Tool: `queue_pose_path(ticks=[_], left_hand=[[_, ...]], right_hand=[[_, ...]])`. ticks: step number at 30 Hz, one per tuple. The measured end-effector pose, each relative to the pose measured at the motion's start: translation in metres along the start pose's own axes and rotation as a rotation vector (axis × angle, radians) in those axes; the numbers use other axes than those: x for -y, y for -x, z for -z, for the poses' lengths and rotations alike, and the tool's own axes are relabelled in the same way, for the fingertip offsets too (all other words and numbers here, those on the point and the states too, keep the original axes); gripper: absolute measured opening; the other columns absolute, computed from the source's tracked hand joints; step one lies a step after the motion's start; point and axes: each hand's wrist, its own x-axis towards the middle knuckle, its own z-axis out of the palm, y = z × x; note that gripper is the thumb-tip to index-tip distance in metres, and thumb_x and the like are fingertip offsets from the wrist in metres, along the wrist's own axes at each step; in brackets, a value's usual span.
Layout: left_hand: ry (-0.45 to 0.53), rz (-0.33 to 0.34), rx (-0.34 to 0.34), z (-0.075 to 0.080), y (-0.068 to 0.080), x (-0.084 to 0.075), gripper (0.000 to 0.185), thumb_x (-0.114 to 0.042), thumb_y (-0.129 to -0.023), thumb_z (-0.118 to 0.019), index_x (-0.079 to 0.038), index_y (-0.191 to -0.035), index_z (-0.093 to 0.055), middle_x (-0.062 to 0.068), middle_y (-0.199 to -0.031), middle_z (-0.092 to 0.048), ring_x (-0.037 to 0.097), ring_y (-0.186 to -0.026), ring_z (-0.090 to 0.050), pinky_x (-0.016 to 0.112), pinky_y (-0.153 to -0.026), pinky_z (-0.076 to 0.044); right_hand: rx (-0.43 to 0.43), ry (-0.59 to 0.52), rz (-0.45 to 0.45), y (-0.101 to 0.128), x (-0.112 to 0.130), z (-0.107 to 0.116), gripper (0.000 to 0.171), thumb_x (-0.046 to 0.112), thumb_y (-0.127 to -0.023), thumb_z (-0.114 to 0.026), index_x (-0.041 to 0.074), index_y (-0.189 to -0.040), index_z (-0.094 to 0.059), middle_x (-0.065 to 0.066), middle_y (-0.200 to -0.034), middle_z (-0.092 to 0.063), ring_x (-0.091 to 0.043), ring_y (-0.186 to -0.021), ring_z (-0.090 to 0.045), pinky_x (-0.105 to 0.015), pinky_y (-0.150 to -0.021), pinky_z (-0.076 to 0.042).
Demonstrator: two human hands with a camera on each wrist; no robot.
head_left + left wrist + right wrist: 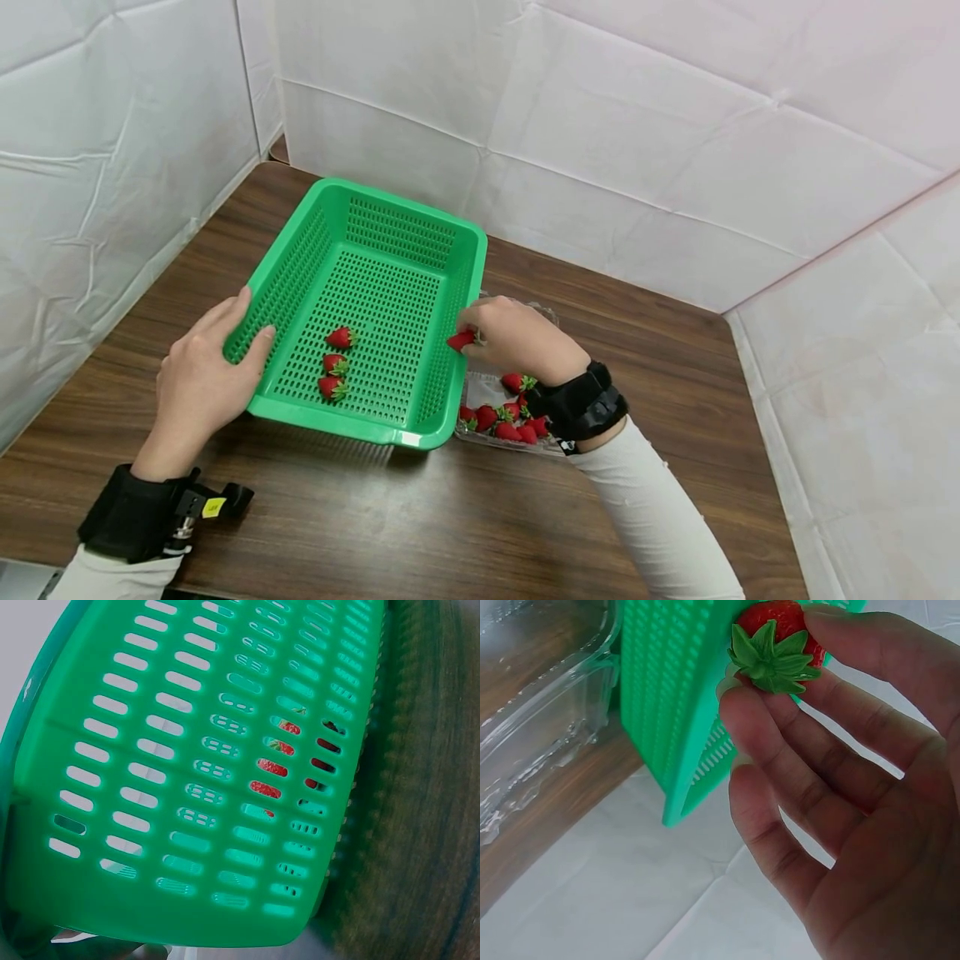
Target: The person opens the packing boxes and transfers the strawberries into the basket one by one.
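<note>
A green plastic basket (450, 218) with slotted walls sits over the table, three strawberries (341, 337) in a row on its floor. On its left side, my left hand (201, 375) grips the rim, thumb over the edge. My right hand (521, 333) is at the right rim, pinching a strawberry (769, 652) between thumb and fingertips; its leafy green cap shows in the right wrist view. Below that hand, a clear plastic box (480, 390) holds several more strawberries (507, 432), partly hidden by the hand and wrist. Through the slots in the left wrist view, red strawberries (271, 766) show.
The brown wood-grain table (360, 508) runs under everything. White sheeted walls (600, 150) stand behind it and on both sides. The clear box lies close against the basket's right side, its far part behind my right hand.
</note>
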Motion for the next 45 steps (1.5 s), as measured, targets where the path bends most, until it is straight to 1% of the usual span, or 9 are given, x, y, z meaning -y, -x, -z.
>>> queue_pose_path(ticks=[2,9,14,17,23,29,33,42,45], left_hand=[[0.000,-0.002,-0.002,0.000,0.000,0.000,0.057,-0.037,-0.101,-0.047,-0.019,-0.152,-0.033,0.021,-0.150,-0.041,0.056,-0.121,-0.045,0.069,-0.085,-0.035],[-0.003,0.001,0.001,0.000,0.000,0.000,0.057,-0.038,-0.101,-0.047,-0.019,-0.152,-0.032,0.021,-0.150,-0.041,0.056,-0.121,-0.045,0.069,-0.083,-0.036],[0.005,0.001,0.009,0.000,-0.001,0.001,0.057,-0.038,-0.101,-0.047,-0.019,-0.153,-0.032,0.022,-0.150,-0.040,0.057,-0.122,-0.043,0.070,-0.086,-0.034],[0.011,-0.006,0.006,0.000,-0.001,0.001,0.057,-0.037,-0.101,-0.047,-0.018,-0.153,-0.032,0.023,-0.150,-0.040,0.057,-0.122,-0.043,0.070,-0.088,-0.034],[0.015,-0.013,-0.004,0.000,0.000,0.001,0.057,-0.036,-0.101,-0.048,-0.018,-0.152,-0.033,0.023,-0.149,-0.041,0.056,-0.122,-0.044,0.070,-0.087,-0.034],[0.017,-0.009,-0.003,0.000,-0.001,0.000,0.057,-0.037,-0.101,-0.048,-0.018,-0.152,-0.033,0.022,-0.149,-0.041,0.056,-0.122,-0.045,0.069,-0.086,-0.035],[0.011,0.004,0.007,0.000,-0.001,0.001,0.057,-0.038,-0.101,-0.047,-0.019,-0.152,-0.032,0.021,-0.150,-0.040,0.056,-0.122,-0.044,0.070,-0.085,-0.034],[0.011,0.003,0.003,0.000,-0.001,0.000,0.057,-0.037,-0.101,-0.047,-0.019,-0.152,-0.033,0.021,-0.150,-0.041,0.055,-0.123,-0.044,0.069,-0.087,-0.035],[0.009,0.006,-0.001,0.000,-0.001,0.000,0.056,-0.038,-0.101,-0.047,-0.020,-0.152,-0.033,0.020,-0.150,-0.041,0.055,-0.123,-0.044,0.069,-0.087,-0.035]], right_hand=[[0.001,0.010,0.004,-0.002,0.002,0.001,0.006,0.015,-0.092,-0.065,0.011,-0.089,-0.068,0.000,-0.083,-0.062,-0.011,-0.072,-0.053,-0.021,-0.062,-0.043],[0.022,0.034,0.011,-0.009,0.010,0.002,0.010,0.017,-0.094,-0.063,0.012,-0.086,-0.064,0.000,-0.083,-0.055,-0.013,-0.074,-0.047,-0.023,-0.063,-0.040],[0.035,0.034,0.018,-0.014,0.015,0.003,0.008,0.020,-0.094,-0.064,0.013,-0.092,-0.067,0.002,-0.090,-0.061,-0.012,-0.079,-0.052,-0.023,-0.066,-0.044],[0.038,0.028,0.045,-0.018,0.017,0.004,0.008,0.019,-0.094,-0.064,0.012,-0.093,-0.068,0.001,-0.090,-0.062,-0.013,-0.080,-0.053,-0.023,-0.068,-0.045],[0.035,0.009,0.100,-0.026,0.023,0.004,0.007,0.016,-0.093,-0.064,0.011,-0.093,-0.068,0.000,-0.090,-0.064,-0.013,-0.078,-0.052,-0.022,-0.067,-0.045],[0.041,0.016,0.117,-0.034,0.030,0.002,0.007,0.015,-0.093,-0.064,0.012,-0.089,-0.067,0.002,-0.087,-0.064,-0.011,-0.074,-0.051,-0.020,-0.063,-0.041],[0.050,0.022,0.129,-0.041,0.035,0.001,0.008,0.016,-0.093,-0.064,0.012,-0.087,-0.067,0.002,-0.085,-0.063,-0.010,-0.074,-0.050,-0.020,-0.064,-0.040],[0.067,0.033,0.146,-0.052,0.047,-0.003,0.008,0.016,-0.094,-0.062,0.012,-0.090,-0.067,0.002,-0.090,-0.064,-0.010,-0.076,-0.051,-0.021,-0.068,-0.041],[0.075,0.039,0.152,-0.055,0.050,-0.004,0.007,0.015,-0.094,-0.061,0.012,-0.090,-0.067,0.001,-0.090,-0.064,-0.011,-0.075,-0.048,-0.022,-0.067,-0.038]])
